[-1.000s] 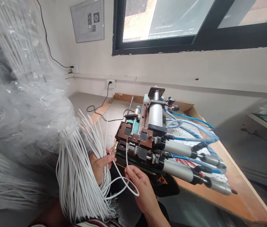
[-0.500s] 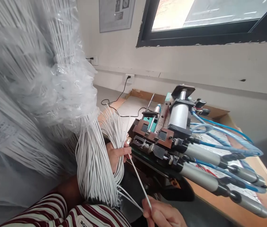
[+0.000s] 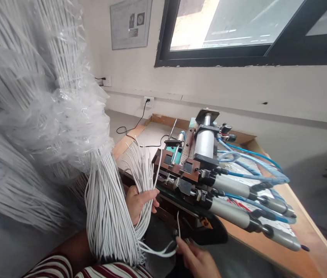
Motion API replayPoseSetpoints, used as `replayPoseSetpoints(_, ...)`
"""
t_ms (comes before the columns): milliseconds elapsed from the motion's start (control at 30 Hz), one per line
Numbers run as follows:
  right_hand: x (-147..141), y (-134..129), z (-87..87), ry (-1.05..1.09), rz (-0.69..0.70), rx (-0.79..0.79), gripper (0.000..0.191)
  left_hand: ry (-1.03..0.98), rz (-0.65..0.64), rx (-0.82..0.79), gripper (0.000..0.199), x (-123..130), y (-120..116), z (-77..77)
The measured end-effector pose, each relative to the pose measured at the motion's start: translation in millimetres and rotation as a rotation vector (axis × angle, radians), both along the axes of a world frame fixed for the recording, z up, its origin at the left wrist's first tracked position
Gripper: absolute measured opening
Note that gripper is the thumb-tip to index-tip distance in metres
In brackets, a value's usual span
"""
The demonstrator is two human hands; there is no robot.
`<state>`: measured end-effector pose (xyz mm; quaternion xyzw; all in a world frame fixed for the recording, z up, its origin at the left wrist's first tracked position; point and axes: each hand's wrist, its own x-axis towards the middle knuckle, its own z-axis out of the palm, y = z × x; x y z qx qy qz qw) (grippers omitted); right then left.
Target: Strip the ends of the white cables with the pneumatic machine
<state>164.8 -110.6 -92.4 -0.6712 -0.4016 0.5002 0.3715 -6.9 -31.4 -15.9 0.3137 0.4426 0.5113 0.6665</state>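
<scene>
My left hand (image 3: 134,205) is wrapped round a bunch of white cables (image 3: 140,170), whose loose ends fan out above the fingers. One cable end stands a little apart on the bunch's right side, close to the machine. Lower down, my right hand (image 3: 200,260) pinches a single white cable (image 3: 178,224), with its free end bent upward above the fingertips. White lengths curve between this hand and the bottom of the bunch. A thick hanging bundle of white cables (image 3: 108,212) lies against my left forearm, looped near my lap.
A bench machine (image 3: 204,144) with metal cylinders and blue air hoses (image 3: 256,177) stands right of my left hand. Plastic-wrapped cable bundles (image 3: 73,112) fill the left side. A black cord (image 3: 136,130) runs to a wall socket (image 3: 149,102). The wooden bench edge (image 3: 305,216) lies right.
The cable that ran taut from my left hand to my right hand is now free of the left hand and bends up from my right fingers. The whole view has shifted slightly.
</scene>
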Motion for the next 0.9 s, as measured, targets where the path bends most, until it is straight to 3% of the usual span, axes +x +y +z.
replayPoseSetpoints(100,-7.2,35.1,53.2,-0.194,-0.018,0.268,0.040,0.015,-0.071,-0.013,0.017,1.0,-6.4,-1.7)
replayPoseSetpoints(167,-22.4,54.6,77.2,-0.066,0.001,0.412,0.036,0.026,-0.109,-0.019,0.016,0.8,-9.5,-2.3)
replayPoseSetpoints(233,-40.1,68.4,86.4,0.180,0.029,0.413,0.032,0.036,-0.138,-0.020,0.018,-0.7,-11.2,-3.2)
replayPoseSetpoints(333,-59.0,77.6,78.1,0.498,-0.011,0.346,0.031,0.047,-0.144,-0.019,0.018,-4.5,-11.2,-5.4)
replayPoseSetpoints(433,-63.9,77.4,62.5,0.663,-0.103,0.315,0.030,0.046,-0.082,-0.042,0.018,-7.9,-9.4,-8.1)
replayPoseSetpoints(533,-61.8,75.9,54.9,0.730,-0.144,0.262,0.029,0.030,-0.024,-0.055,0.020,-9.4,-7.8,-10.1)
replayPoseSetpoints(900,-57.3,83.3,54.6,0.844,-0.120,0.155,0.030,0.016,-0.026,-0.006,0.013,-11.8,-8.0,-14.3)
